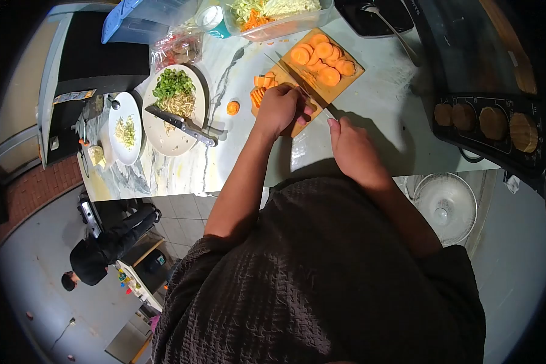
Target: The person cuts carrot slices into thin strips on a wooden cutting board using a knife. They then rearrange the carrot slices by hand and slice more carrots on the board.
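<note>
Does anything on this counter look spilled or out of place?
Yes, a stray carrot piece sits on the bare counter between the cutting board and the larger plate, while most cut carrot is on the board. Also, a knife lies across that plate, sticking out past its edge.

We are facing the rectangular wooden cutting board (323, 93), which is lying on the pale, grey-veined counter (236, 158). Flat, round orange carrot slices (329, 76) are resting towards its far end. To its left we are seeing an orange carrot piece (232, 108), then the rounded cream plate (158, 134) with a dark-bladed knife (194, 131) lying across it, then the oval white plate (125, 109). Behind the board, the clear rectangular plastic tub (292, 25) is standing, with the black squarish dish (357, 20) sitting to its right.
</note>
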A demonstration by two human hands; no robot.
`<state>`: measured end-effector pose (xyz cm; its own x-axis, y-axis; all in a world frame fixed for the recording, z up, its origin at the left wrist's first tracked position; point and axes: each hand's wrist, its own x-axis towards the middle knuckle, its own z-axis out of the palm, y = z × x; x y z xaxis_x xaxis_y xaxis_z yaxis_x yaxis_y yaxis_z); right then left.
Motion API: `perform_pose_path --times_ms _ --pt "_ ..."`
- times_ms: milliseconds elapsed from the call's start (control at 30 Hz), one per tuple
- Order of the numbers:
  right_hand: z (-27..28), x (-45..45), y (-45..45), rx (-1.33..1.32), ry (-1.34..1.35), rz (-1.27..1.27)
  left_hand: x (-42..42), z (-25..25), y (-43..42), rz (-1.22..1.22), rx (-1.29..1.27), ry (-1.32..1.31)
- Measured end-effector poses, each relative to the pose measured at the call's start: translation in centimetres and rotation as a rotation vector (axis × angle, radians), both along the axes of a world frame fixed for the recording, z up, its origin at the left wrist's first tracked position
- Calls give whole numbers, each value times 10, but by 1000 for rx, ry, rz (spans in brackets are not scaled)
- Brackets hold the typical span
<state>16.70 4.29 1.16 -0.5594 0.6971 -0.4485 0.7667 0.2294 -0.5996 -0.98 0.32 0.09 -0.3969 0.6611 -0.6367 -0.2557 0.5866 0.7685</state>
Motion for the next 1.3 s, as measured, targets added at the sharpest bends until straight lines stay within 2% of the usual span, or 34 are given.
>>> perform_pose_path --times_ms 133,433,733,900,1300 --pt "-2 -1 1 47 -21 1 1 -1 0 12 3 -12" --pt "3 -5 4 -25 -139 4 2 2 1 -7 -11 23" --pt "1 -14 2 3 -73 -26 1 3 0 -24 2 22" --pt "0 -10 2 83 -73 -1 2 -3 0 51 6 -54" --pt "-3 12 1 103 -95 -4 0 6 0 -5 -9 -4"
